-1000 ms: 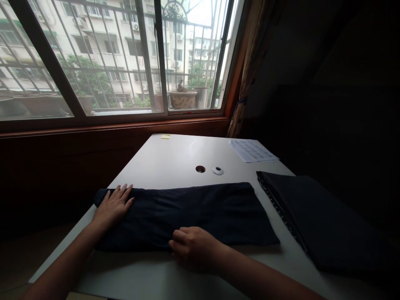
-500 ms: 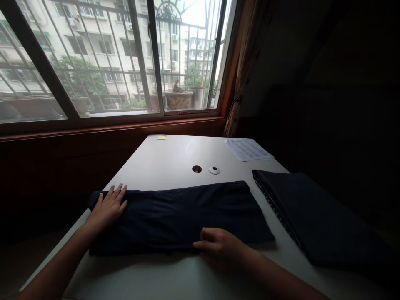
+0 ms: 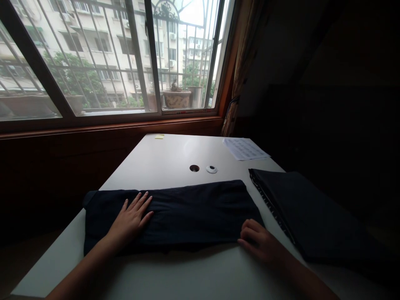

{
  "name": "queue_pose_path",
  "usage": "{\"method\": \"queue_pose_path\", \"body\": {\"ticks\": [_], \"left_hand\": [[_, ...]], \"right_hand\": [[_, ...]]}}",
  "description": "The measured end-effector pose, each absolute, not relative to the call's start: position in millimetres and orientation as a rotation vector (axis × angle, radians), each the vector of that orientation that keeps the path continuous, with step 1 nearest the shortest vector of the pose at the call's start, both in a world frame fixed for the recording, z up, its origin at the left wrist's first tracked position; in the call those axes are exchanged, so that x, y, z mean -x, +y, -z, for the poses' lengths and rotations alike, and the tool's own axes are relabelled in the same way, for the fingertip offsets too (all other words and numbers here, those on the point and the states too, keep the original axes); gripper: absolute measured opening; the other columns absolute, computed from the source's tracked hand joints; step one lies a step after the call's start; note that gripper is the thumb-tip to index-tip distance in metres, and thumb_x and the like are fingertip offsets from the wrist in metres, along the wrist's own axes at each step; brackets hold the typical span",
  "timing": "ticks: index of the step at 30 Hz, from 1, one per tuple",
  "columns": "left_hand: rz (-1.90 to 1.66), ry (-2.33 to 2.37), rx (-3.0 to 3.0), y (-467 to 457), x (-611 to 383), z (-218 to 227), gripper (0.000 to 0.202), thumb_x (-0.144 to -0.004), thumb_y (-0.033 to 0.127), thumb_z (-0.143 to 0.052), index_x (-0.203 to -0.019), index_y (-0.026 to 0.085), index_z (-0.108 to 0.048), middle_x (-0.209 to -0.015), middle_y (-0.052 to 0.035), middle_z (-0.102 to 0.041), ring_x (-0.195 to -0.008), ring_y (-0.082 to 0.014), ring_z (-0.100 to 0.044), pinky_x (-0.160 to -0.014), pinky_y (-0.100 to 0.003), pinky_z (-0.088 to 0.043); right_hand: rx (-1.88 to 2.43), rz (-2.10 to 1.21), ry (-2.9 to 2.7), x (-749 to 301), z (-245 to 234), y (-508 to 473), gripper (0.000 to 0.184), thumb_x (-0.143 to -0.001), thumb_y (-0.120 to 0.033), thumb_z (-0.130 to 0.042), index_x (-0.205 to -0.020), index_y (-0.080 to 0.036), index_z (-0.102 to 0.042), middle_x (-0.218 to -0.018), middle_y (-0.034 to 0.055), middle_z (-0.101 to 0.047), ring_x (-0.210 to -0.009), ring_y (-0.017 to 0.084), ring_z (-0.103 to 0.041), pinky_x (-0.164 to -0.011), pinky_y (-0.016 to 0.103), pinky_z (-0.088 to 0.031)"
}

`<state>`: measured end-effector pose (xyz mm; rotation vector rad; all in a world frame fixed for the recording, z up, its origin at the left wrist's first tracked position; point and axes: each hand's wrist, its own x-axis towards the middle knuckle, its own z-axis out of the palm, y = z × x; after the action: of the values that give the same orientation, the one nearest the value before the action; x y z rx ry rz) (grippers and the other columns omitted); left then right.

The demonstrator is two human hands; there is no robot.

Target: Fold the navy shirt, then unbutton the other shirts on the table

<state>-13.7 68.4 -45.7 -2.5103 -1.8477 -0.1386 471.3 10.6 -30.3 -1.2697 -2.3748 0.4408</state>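
A folded dark navy cloth (image 3: 193, 212) lies lengthwise across the white table, wrinkled toward its middle. My left hand (image 3: 131, 218) rests flat on its left half, fingers spread. At the near edge, close to the right end, my right hand (image 3: 258, 241) is closed, with thumb and fingers pinched on the cloth's border. The cloth's left end hangs slightly past the table's left edge. A second dark folded cloth (image 3: 306, 208), with a pale stitched-looking edge, lies to the right, apart from my right hand.
The white table (image 3: 162, 162) has a round hole (image 3: 194, 168) with its white cap (image 3: 211, 169) beside it. Printed sheets (image 3: 245, 149) lie at the back right, and a yellow sticky note (image 3: 159, 136) at the back left. Beyond stands a barred window (image 3: 103, 62).
My left hand has slid right, from the cloth's left end toward its middle. My right hand has moved right along the near edge. The view has shifted slightly.
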Motion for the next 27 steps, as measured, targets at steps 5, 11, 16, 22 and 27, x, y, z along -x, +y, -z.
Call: {"method": "queue_pose_path", "body": {"ticks": [5, 11, 16, 22, 27], "left_hand": [[0.104, -1.916, 2.472, 70, 22, 47, 0.063, -0.102, 0.059, -0.028, -0.158, 0.030, -0.025, -0.165, -0.0034, -0.020, -0.153, -0.0327, -0.016, -0.118, -0.063, -0.020], [0.132, -1.788, 2.556, 73, -19, 28, 0.064, -0.102, 0.060, -0.028, -0.157, 0.028, -0.029, -0.164, -0.0035, -0.022, -0.153, -0.0336, -0.017, -0.120, -0.062, -0.016], [0.211, -1.617, 2.691, 89, -67, 25, 0.063, -0.102, 0.059, -0.028, -0.156, 0.028, -0.032, -0.164, -0.0047, -0.025, -0.152, -0.0321, -0.019, -0.121, -0.058, -0.016], [0.151, -1.764, 2.672, 105, -69, 36, 0.067, -0.101, 0.061, -0.029, -0.157, 0.026, -0.029, -0.164, -0.0048, -0.022, -0.152, -0.0323, -0.018, -0.121, -0.059, -0.017], [0.112, -1.877, 2.576, 106, -36, 37, 0.067, -0.101, 0.062, -0.027, -0.158, 0.026, -0.028, -0.165, -0.0046, -0.020, -0.153, -0.0315, -0.015, -0.121, -0.059, -0.014]], "right_hand": [[1.354, -0.301, -2.385, -496, 28, 13, 0.023, -0.099, -0.032, -0.053, -0.080, -0.023, -0.062, -0.087, 0.0058, -0.062, -0.081, 0.021, -0.062, -0.073, 0.035, -0.055], [1.256, -0.151, -2.325, -449, 11, 46, 0.027, -0.103, -0.029, -0.044, -0.107, -0.022, -0.070, -0.111, 0.0095, -0.068, -0.105, 0.024, -0.064, -0.094, 0.041, -0.054], [1.183, -0.129, -2.473, -375, 16, 82, 0.048, -0.103, -0.038, -0.045, -0.147, -0.019, -0.048, -0.153, 0.0127, -0.046, -0.142, 0.027, -0.041, -0.117, 0.050, -0.038], [1.322, -0.182, -2.634, -372, 37, 116, 0.066, -0.102, -0.058, -0.035, -0.156, -0.020, -0.031, -0.163, 0.0102, -0.027, -0.152, 0.025, -0.023, -0.123, 0.052, -0.023], [1.569, -0.132, -2.555, -426, 47, 142, 0.067, -0.102, -0.061, -0.027, -0.159, -0.026, -0.022, -0.166, 0.0048, -0.019, -0.153, 0.024, -0.018, -0.124, 0.049, -0.016]]}}
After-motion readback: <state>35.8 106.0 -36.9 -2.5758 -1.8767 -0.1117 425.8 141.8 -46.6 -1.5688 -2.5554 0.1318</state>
